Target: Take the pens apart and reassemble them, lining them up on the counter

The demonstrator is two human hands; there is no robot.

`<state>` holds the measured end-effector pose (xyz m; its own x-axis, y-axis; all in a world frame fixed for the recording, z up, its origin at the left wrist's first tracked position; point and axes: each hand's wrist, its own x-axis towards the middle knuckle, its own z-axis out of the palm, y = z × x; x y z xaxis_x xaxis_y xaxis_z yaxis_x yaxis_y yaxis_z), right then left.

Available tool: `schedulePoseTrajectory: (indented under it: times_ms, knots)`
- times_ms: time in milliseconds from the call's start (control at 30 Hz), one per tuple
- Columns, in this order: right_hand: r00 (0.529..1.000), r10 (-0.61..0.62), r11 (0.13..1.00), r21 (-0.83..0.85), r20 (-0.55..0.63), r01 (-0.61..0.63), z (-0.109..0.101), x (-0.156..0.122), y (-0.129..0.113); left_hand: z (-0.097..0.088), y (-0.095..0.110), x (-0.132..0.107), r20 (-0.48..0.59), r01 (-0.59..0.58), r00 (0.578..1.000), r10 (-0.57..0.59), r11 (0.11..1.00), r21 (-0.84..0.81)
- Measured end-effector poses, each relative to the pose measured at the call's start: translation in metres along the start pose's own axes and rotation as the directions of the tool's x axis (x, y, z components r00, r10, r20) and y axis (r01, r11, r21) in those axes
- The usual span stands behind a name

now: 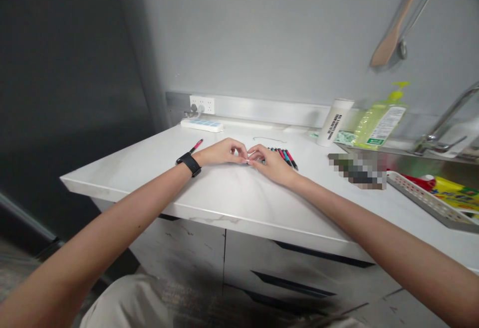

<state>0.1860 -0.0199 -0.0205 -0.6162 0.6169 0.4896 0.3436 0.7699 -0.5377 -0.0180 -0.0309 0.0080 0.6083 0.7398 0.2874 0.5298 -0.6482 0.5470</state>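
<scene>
My left hand (220, 152) and my right hand (271, 164) meet above the white marble-look worktop (149, 168). Their fingertips pinch a tiny pale item (247, 161), too small to name. Several slim pens (283, 157) with coloured barrels lie side by side just beyond my right fingers. Another pen (196, 145) with a pink section lies past my left hand. A thin wire (269, 139) rests farther back. A black wristwatch (189, 164) circles my left wrist.
A white power strip (202, 125) lies below a wall socket (202, 104) at the back. To the right stand a white bottle (334, 122), a green pump bottle (379, 121), and a steel tap (437, 133). A pixelated patch (357, 171) hides something near a white rack (422, 198).
</scene>
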Motion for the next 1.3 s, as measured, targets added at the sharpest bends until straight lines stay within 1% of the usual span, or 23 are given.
schedulePoseTrajectory:
  times_ms: [67,133,167,200,233,267,300,367,500,567,633,700,733,833,900,967,1100,1300]
  knots:
    - [0.999,0.0,1.0,0.023,-0.035,0.001,0.002,0.002,0.004,-0.001,-0.001,0.0,-0.005,-0.003,1.0,0.003,1.0,0.014]
    - [0.997,0.004,1.0,-0.004,-0.081,-0.004,0.002,0.004,0.007,-0.006,-0.009,-0.001,-0.083,0.024,0.996,-0.018,0.997,0.069]
    - [0.995,0.003,0.999,-0.034,-0.104,-0.007,0.001,0.004,0.008,-0.01,-0.014,-0.003,-0.153,0.061,0.987,-0.043,0.991,0.115]
    - [0.993,0.0,0.998,-0.069,-0.122,-0.009,0.0,0.004,0.01,-0.015,-0.02,-0.005,-0.249,0.122,0.966,-0.077,0.977,0.173]
    - [0.991,-0.003,0.994,-0.105,-0.136,-0.011,-0.001,0.004,0.011,-0.021,-0.026,-0.008,-0.283,0.191,0.951,-0.124,0.955,0.225]
    - [0.989,-0.004,0.991,-0.135,-0.148,-0.016,-0.002,0.004,0.011,-0.026,-0.032,-0.011,-0.289,0.263,0.939,-0.187,0.931,0.251]
    - [0.988,-0.001,0.988,-0.156,-0.156,-0.023,-0.003,0.004,0.012,-0.031,-0.038,-0.015,-0.278,0.313,0.93,-0.241,0.915,0.256]
    - [0.986,0.024,0.985,-0.167,-0.162,-0.051,-0.004,0.003,0.012,-0.036,-0.046,-0.02,-0.22,0.329,0.935,-0.279,0.912,0.244]
    - [0.982,0.112,0.983,-0.128,-0.155,-0.132,-0.006,0.003,0.009,-0.035,-0.057,-0.024,-0.074,0.243,0.97,-0.233,0.954,0.178]
    - [0.981,0.118,0.985,-0.109,-0.156,-0.136,-0.007,0.003,0.008,-0.032,-0.058,-0.022,-0.069,0.219,0.975,-0.211,0.964,0.148]
    - [0.978,0.105,0.989,-0.085,-0.183,-0.122,-0.007,0.004,0.009,-0.029,-0.054,-0.018,-0.114,0.207,0.974,-0.196,0.974,0.096]
    - [0.97,0.104,0.991,-0.057,-0.22,-0.119,-0.008,0.005,0.01,-0.025,-0.046,-0.014,-0.145,0.184,0.973,-0.182,0.983,-0.005]
    - [0.966,0.108,0.992,-0.042,-0.235,-0.121,-0.009,0.006,0.01,-0.023,-0.041,-0.013,-0.132,0.165,0.976,-0.175,0.983,-0.077]
    - [0.964,0.128,0.991,-0.008,-0.231,-0.133,-0.013,0.007,0.008,-0.015,-0.03,-0.009,-0.038,0.157,0.984,-0.173,0.951,-0.265]
    - [0.964,0.134,0.991,0.003,-0.231,-0.137,-0.015,0.007,0.006,-0.01,-0.026,-0.007,0.021,0.175,0.984,-0.177,0.93,-0.324]
    - [0.962,0.138,0.99,0.012,-0.234,-0.139,-0.016,0.008,0.004,-0.006,-0.026,-0.006,0.053,0.191,0.982,-0.184,0.913,-0.361]
    - [0.965,0.129,0.992,0.033,-0.228,-0.124,-0.014,0.01,0.005,-0.004,-0.028,-0.005,0.055,0.19,0.981,-0.185,0.877,-0.441]
    - [0.964,0.085,0.996,0.026,-0.252,-0.081,-0.013,0.009,0.01,-0.003,-0.029,-0.001,-0.015,0.165,0.98,-0.198,0.852,-0.496]
